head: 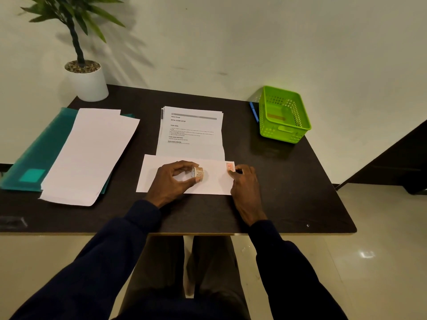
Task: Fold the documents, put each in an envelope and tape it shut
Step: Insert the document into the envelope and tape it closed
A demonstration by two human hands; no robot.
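Observation:
A white envelope (215, 181) lies flat near the front of the dark table (288, 192). My left hand (172, 181) grips a small patterned tape roll (199, 173) over the envelope's middle. At the envelope's right end sits an orange piece of tape (229, 167), and the fingertips of my right hand (245, 183) press on the envelope beside it. Behind the envelope lies a stack of printed documents (191, 132), its lower edge covered by the envelope.
A pile of white envelopes (90, 155) rests on a teal folder (34, 162) at the left. A potted plant (86, 79) stands at the back left. A green basket (283, 114) and a blue pen (254, 112) are at the back right.

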